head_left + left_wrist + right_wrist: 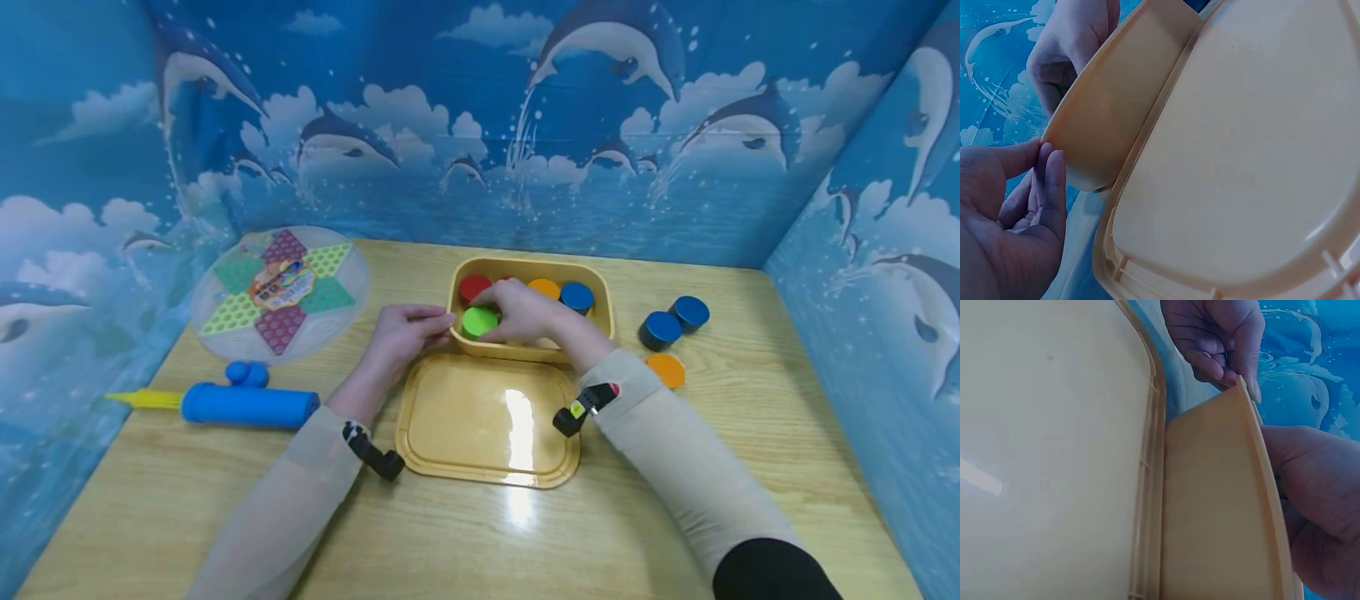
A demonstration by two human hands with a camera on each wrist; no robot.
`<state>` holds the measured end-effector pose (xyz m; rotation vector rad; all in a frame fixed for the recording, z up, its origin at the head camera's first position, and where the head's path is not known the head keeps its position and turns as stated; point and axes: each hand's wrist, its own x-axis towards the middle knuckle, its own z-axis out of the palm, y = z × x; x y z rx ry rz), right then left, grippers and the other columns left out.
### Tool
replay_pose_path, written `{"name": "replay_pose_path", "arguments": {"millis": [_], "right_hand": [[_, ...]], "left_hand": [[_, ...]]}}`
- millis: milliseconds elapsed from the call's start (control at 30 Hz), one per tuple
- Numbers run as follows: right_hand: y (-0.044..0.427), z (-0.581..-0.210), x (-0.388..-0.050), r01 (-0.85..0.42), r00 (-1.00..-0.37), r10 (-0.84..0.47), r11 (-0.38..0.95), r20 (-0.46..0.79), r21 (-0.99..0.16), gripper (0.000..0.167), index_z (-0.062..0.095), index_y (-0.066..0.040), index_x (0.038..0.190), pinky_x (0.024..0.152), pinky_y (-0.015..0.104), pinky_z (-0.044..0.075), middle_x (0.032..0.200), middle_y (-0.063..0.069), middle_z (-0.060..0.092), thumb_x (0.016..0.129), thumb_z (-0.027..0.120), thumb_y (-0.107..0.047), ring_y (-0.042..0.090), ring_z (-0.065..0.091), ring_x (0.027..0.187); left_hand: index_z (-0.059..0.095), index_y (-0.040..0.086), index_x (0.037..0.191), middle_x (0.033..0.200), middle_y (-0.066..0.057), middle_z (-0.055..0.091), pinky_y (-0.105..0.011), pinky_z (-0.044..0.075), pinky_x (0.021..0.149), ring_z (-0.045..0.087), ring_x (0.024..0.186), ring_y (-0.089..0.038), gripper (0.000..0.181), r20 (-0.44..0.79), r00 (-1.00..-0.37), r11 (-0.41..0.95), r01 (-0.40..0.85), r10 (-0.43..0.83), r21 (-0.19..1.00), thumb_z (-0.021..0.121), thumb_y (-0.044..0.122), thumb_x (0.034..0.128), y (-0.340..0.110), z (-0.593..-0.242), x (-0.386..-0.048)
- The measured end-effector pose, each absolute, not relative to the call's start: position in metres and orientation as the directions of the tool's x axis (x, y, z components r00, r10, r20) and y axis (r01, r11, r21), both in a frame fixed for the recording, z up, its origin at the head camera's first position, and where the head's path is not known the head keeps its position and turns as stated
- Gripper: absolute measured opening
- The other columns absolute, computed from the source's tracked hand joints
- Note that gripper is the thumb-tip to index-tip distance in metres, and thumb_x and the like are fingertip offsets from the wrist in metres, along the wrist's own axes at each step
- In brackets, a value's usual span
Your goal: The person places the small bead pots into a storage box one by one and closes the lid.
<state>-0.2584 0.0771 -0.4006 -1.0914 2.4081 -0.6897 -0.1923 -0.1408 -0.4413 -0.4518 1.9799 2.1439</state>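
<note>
A yellow plastic box (529, 353) stands on the table with short round cylinders in it. My left hand (407, 332) pinches the box's left rim between thumb and fingers, which the left wrist view also shows at the box wall (1116, 94). Over the box, my right hand (522, 310) reaches down inside, its thumb and fingers around a green cylinder (478, 322). Also inside are a red cylinder (474, 287), an orange one (544, 288) and a blue one (577, 296). In the right wrist view the wall hides my right fingertips.
A yellow lid (480, 417) lies in front of the box. To the right are two blue cylinders (661, 331) and an orange one (666, 371). A round star-patterned game board (282, 293) and a blue pump (251, 406) with a yellow nozzle lie left.
</note>
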Motion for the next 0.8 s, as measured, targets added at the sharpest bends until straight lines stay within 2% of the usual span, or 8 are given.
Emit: {"name": "replay_pose_path", "arguments": {"millis": [267, 600, 800], "right_hand": [[0.076, -0.403, -0.254, -0.498, -0.65, -0.748, 0.552, -0.134, -0.669, 0.058, 0.063, 0.002, 0.143, 0.098, 0.034, 0.061, 0.133, 0.013, 0.07, 0.094, 0.085, -0.018, 0.023, 0.07, 0.117], [0.083, -0.4, -0.251, -0.451, -0.653, -0.745, 0.528, -0.137, -0.719, 0.058, 0.061, 0.004, 0.144, 0.099, 0.033, 0.061, 0.134, 0.015, 0.068, 0.094, 0.084, -0.011, 0.026, 0.069, 0.12], [0.093, -0.39, -0.246, -0.449, -0.65, -0.751, 0.504, -0.117, -0.737, 0.058, 0.06, 0.004, 0.144, 0.104, 0.037, 0.059, 0.136, 0.015, 0.068, 0.094, 0.084, -0.014, 0.028, 0.067, 0.123]], "left_hand": [[0.072, -0.007, 0.124, 0.111, -0.021, 0.071, -0.031, 0.066, 0.082, 0.074, 0.084, -0.018, 0.03, -0.351, -0.934, -0.082, -0.345, -0.067, 0.935, 0.079, 0.004, 0.0966, -0.141, -0.441, -0.192], [0.072, -0.007, 0.125, 0.111, -0.02, 0.071, -0.03, 0.066, 0.081, 0.074, 0.083, -0.017, 0.032, -0.356, -0.932, -0.074, -0.351, -0.069, 0.934, 0.079, 0.004, 0.0963, -0.139, -0.439, -0.193], [0.071, -0.009, 0.126, 0.11, -0.019, 0.071, -0.03, 0.066, 0.081, 0.074, 0.081, -0.016, 0.033, -0.358, -0.931, -0.094, -0.351, -0.071, 0.932, 0.079, 0.002, 0.0961, -0.14, -0.439, -0.192]]}}
